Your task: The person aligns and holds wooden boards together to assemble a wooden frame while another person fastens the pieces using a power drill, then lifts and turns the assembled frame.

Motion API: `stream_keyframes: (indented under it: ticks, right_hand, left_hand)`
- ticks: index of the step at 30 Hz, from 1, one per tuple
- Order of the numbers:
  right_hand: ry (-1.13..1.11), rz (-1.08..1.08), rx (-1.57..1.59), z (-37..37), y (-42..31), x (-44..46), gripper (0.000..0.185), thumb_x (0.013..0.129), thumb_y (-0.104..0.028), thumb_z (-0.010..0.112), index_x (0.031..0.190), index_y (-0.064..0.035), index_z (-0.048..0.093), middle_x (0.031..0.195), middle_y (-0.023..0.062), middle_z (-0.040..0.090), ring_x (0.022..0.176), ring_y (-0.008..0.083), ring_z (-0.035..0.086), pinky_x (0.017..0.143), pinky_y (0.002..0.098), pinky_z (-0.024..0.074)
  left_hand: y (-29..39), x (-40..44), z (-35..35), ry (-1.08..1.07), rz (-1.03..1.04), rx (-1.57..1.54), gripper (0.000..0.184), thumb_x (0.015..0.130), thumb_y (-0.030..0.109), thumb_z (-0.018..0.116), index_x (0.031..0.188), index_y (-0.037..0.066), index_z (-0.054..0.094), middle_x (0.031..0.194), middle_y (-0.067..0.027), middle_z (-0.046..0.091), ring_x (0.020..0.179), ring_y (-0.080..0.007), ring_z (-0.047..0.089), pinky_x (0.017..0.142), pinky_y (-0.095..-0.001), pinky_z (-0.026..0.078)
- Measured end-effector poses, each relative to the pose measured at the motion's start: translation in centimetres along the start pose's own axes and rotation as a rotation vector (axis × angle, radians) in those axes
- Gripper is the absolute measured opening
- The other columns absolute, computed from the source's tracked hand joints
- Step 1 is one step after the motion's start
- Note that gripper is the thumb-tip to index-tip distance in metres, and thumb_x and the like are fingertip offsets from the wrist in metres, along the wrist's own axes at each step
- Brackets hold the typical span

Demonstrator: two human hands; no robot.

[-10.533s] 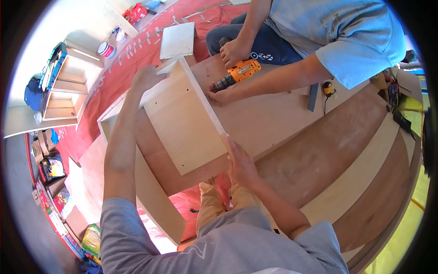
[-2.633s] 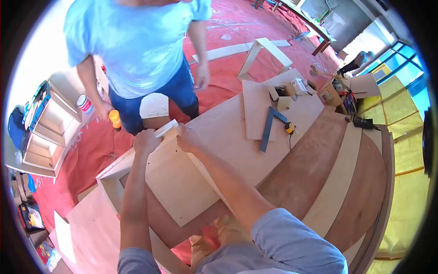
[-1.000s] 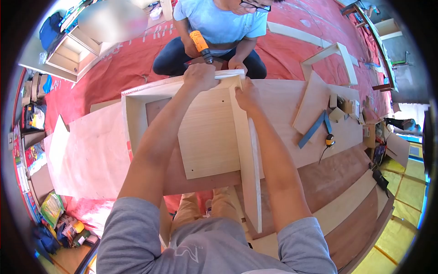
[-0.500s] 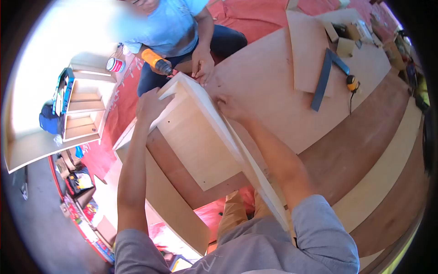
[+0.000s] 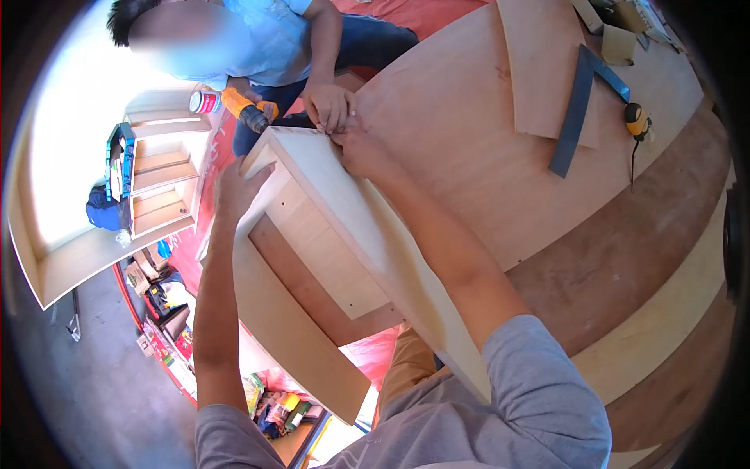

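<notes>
A pale plywood box frame stands tilted in front of my body. Its far left side is gripped by my left hand, with the thumb reaching over the inner edge. My right hand has its fingers bent at the far right corner of the same frame, close to a co-worker's hand; its fingertips are partly hidden. The co-worker's other hand holds a yellow and black power drill, its nose near the frame's far corner.
Large plywood sheets cover the floor at right, bearing a dark try square and a yellow tape measure. At left stand a wooden cabinet, a paint tub and a teal toolbox. Red cloth lies underneath.
The frame has turned, showing more of its right panel's outer face. My right hand has moved to the far corner, beside the co-worker's hand. The co-worker leans in closer.
</notes>
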State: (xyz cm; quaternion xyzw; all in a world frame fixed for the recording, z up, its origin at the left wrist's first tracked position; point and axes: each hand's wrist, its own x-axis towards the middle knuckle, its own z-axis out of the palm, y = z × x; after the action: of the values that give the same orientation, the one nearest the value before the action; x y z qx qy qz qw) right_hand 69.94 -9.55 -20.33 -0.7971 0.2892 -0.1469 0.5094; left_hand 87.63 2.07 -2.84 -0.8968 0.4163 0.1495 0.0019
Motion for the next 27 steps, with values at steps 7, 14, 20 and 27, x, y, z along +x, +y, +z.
stream_keyframes:
  ticks: [7, 14, 20, 27]
  right_hand:
    - [-0.137, 0.14, -0.016, 0.5, 0.1, 0.4, 0.042, 0.094, -0.011, 0.039, 0.132, -0.0118, 0.057, 0.137, 0.0194, 0.048, 0.12, 0.0349, 0.053, 0.1, 0.0434, 0.0438]
    - [-0.194, 0.158, 0.006, -0.4, -0.3, 0.4, 0.043, 0.091, -0.01, 0.047, 0.134, -0.0117, 0.054, 0.134, 0.0188, 0.048, 0.116, 0.0356, 0.056, 0.097, 0.0433, 0.0456]
    - [-0.22, 0.207, -0.016, -1.9, -1.6, 0.0, 0.041, 0.092, -0.011, 0.044, 0.131, -0.0076, 0.055, 0.136, 0.021, 0.049, 0.118, 0.0365, 0.055, 0.101, 0.0441, 0.0431]
    - [-0.173, 0.042, -0.083, 0.2, 0.8, 0.5, 0.04, 0.089, -0.016, 0.048, 0.126, -0.001, 0.056, 0.123, 0.0252, 0.059, 0.111, 0.0364, 0.06, 0.095, 0.0433, 0.0465]
  left_hand:
    - [0.6, -0.2, -0.5, 0.001, -0.002, -0.017, 0.059, 0.075, 0.048, 0.075, 0.109, 0.0, 0.067, 0.094, -0.019, 0.071, 0.089, -0.0314, 0.068, 0.08, -0.0407, 0.05]
    - [-0.3, 0.3, -0.1, -0.023, 0.015, -0.028, 0.056, 0.075, 0.047, 0.076, 0.108, 0.002, 0.068, 0.094, -0.0176, 0.071, 0.087, -0.0306, 0.069, 0.079, -0.0403, 0.051]
    - [0.2, 1.0, -0.8, -0.106, 0.191, -0.043, 0.05, 0.077, 0.04, 0.077, 0.106, 0.001, 0.068, 0.092, -0.0147, 0.071, 0.083, -0.0256, 0.068, 0.077, -0.0378, 0.05]
    - [0.1, 3.4, 0.9, -0.149, 0.299, -0.244, 0.035, 0.081, 0.023, 0.074, 0.106, -0.001, 0.067, 0.091, -0.0103, 0.071, 0.081, -0.014, 0.063, 0.075, -0.0334, 0.05]
